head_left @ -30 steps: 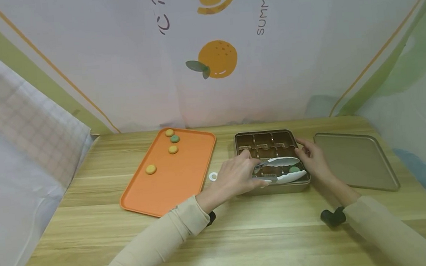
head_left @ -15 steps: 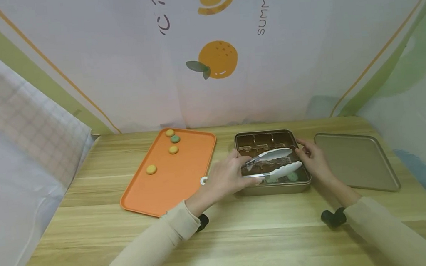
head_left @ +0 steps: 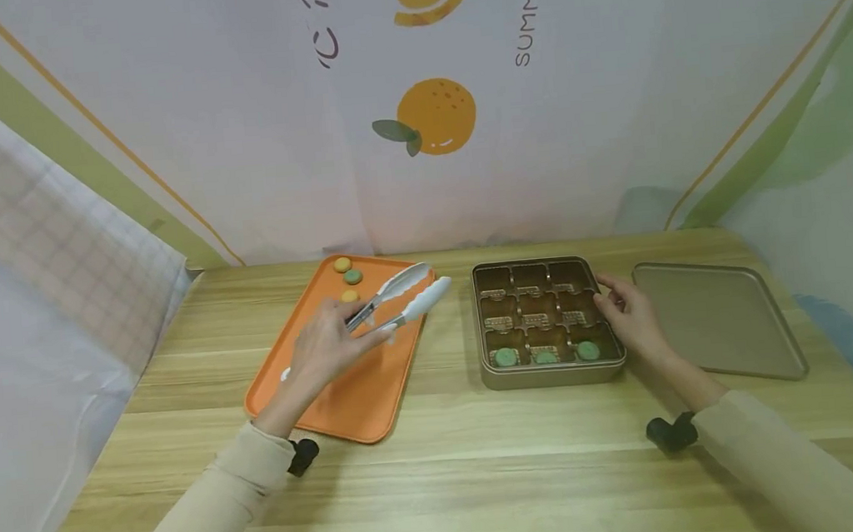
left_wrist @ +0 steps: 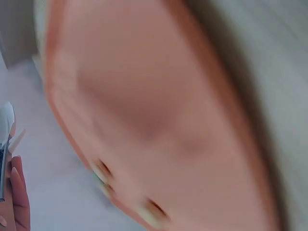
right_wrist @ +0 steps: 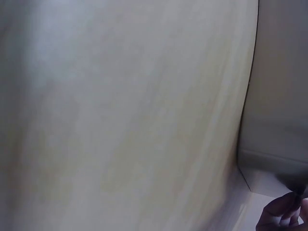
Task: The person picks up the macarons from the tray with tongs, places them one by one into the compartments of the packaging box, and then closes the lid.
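My left hand (head_left: 323,345) holds white-tipped metal tongs (head_left: 426,298) over the orange tray (head_left: 362,409). The tongs' arms are spread, with nothing between their tips. At the tray's far end lie a yellow macaron (head_left: 342,264), a green macaron (head_left: 353,277) and another yellow one partly behind the tongs. In the left wrist view macarons (left_wrist: 155,211) show blurred near the tray's edge. My right hand (head_left: 635,320) grips the right wall of a gold-brown tin (head_left: 555,376), thumb at its rim. Three green macarons (head_left: 588,351) sit in the front row of its divided insert.
A flat gold-brown lid (head_left: 716,318) lies on the wooden table (head_left: 488,478) to the right of the tin. Behind the table hangs a white curtain (head_left: 576,162) with printed fruit. A strip of table separates the tray from the tin.
My left hand has carried the tongs left from the tin to above the tray. The tongs let go of a green macaron in the tin. My right hand has stayed at the tin.
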Demonstrator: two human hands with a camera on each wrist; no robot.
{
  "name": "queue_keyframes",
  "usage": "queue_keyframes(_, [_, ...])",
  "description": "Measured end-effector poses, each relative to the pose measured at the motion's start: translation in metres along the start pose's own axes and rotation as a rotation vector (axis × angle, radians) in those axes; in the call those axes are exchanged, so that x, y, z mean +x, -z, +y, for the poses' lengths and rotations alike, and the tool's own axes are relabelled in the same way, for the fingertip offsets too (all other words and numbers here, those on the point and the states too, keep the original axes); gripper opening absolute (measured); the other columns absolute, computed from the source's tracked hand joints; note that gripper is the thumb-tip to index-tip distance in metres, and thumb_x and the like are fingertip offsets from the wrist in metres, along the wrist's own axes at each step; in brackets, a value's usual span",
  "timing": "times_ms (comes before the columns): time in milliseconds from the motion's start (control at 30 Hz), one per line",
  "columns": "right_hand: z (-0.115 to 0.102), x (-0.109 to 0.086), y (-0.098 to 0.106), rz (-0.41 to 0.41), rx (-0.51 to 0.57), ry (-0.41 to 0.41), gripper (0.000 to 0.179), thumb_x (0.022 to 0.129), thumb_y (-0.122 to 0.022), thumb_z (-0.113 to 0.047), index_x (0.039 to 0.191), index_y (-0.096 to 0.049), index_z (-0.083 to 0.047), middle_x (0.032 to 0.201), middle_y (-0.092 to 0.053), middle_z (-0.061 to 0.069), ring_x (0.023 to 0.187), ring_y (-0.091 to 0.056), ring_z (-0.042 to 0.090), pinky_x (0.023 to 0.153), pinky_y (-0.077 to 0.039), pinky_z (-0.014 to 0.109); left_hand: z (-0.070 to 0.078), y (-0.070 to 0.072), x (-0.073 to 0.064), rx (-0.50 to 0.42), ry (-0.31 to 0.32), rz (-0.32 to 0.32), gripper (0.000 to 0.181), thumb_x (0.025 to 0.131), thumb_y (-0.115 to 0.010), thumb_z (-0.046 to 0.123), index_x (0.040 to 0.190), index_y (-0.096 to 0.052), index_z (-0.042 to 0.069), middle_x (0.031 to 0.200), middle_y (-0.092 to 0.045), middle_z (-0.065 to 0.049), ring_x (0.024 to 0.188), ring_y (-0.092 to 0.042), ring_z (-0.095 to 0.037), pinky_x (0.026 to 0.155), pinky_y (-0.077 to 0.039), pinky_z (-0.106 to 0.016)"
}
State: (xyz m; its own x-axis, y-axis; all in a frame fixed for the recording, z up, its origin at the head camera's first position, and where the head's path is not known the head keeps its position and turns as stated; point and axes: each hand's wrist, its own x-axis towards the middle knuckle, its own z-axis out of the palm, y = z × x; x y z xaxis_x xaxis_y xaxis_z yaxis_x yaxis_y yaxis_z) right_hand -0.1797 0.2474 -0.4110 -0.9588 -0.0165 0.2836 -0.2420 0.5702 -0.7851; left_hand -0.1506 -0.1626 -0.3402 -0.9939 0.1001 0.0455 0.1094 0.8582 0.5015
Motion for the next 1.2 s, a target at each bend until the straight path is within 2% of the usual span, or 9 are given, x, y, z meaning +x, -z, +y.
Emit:
queue_keyframes(100, [-0.001,0.0,0.001,-0.005,-0.001,-0.007,0.035,0.094,-0.052,-0.002,0.124,-0.05,0.014,0.073,-0.047,0.007,0.058,-0.039,0.0,0.052,-0.035,0.018,-0.025,0.013,0.001,0.043,0.035,0.04,0.055,0.078,-0.073,0.046,0.118,-0.065,0.008,0.083,-0.053,-0.01,0.063,-0.039,-0.019,0.049,-0.03,-0.029])
queue_keyframes(167, [-0.002,0.0,0.001,-0.005,-0.006,-0.006,0.035,0.093,-0.052,-0.002,0.124,-0.05,0.014,0.073,-0.047,0.008,0.058,-0.039,0.0,0.052,-0.035,0.019,-0.039,0.02,0.002,0.069,0.051,0.065,0.051,0.079,-0.072,0.044,0.114,-0.066,0.006,0.08,-0.052,-0.01,0.062,-0.04,-0.019,0.048,-0.03,-0.029])
queue_keyframes(200, [-0.002,0.0,0.001,-0.005,-0.01,-0.008,0.035,0.093,-0.052,-0.002,0.124,-0.05,0.014,0.072,-0.047,0.007,0.058,-0.039,0.0,0.052,-0.035,0.019,-0.044,0.023,0.003,0.075,0.065,0.065,0.053,0.08,-0.072,0.043,0.117,-0.065,0.006,0.078,-0.051,-0.009,0.059,-0.039,-0.018,0.046,-0.03,-0.028])
queue_keyframes(367, [-0.003,-0.001,0.001,0.005,-0.022,0.002,0.034,0.093,-0.053,-0.001,0.123,-0.051,0.014,0.072,-0.048,0.006,0.057,-0.039,0.0,0.052,-0.035,0.019,-0.064,0.036,0.008,0.113,0.101,0.064,0.048,0.082,-0.07,0.041,0.113,-0.065,0.004,0.071,-0.048,-0.008,0.056,-0.039,-0.018,0.044,-0.03,-0.028])
queue_keyframes(567, [-0.005,-0.001,0.001,0.012,-0.005,0.006,0.033,0.092,-0.054,0.0,0.122,-0.052,0.015,0.072,-0.049,0.01,0.058,-0.039,0.0,0.052,-0.035,0.017,-0.07,0.043,0.016,0.154,0.162,0.061,0.042,0.08,-0.071,0.043,0.101,-0.066,0.007,0.076,-0.047,-0.008,0.066,-0.042,-0.021,0.048,-0.031,-0.029])
queue_keyframes(767, [-0.006,-0.002,0.001,-0.001,-0.01,-0.013,0.034,0.093,-0.053,-0.002,0.124,-0.051,0.014,0.074,-0.048,0.009,0.058,-0.039,0.001,0.051,-0.036,0.018,-0.069,0.043,0.025,0.17,0.209,0.039,0.038,0.08,-0.069,0.046,0.086,-0.063,0.009,0.076,-0.045,-0.008,0.071,-0.042,-0.023,0.051,-0.031,-0.031])
queue_keyframes(967, [-0.003,-0.001,0.0,-0.007,-0.024,-0.021,0.035,0.094,-0.052,-0.003,0.126,-0.05,0.013,0.074,-0.048,0.009,0.058,-0.039,0.001,0.052,-0.036,0.019,-0.07,0.04,0.031,0.187,0.214,0.016,0.039,0.08,-0.069,0.047,0.086,-0.063,0.009,0.081,-0.046,-0.009,0.075,-0.043,-0.025,0.055,-0.032,-0.033])
queue_keyframes(1067, [-0.001,-0.001,0.0,-0.009,-0.024,-0.018,0.036,0.094,-0.052,-0.003,0.126,-0.049,0.013,0.075,-0.048,0.01,0.059,-0.04,0.001,0.053,-0.036,0.02,-0.071,0.039,0.034,0.196,0.21,0.012,0.039,0.08,-0.068,0.047,0.083,-0.062,0.009,0.079,-0.045,-0.009,0.074,-0.043,-0.024,0.056,-0.032,-0.033])
queue_keyframes(1200, [-0.001,-0.001,0.001,-0.014,-0.022,-0.02,0.037,0.095,-0.052,-0.004,0.127,-0.049,0.013,0.075,-0.049,0.011,0.058,-0.04,0.002,0.052,-0.036,0.02,-0.069,0.037,0.037,0.195,0.208,0.005,0.039,0.081,-0.068,0.046,0.086,-0.064,0.008,0.076,-0.044,-0.008,0.072,-0.042,-0.023,0.054,-0.031,-0.032])
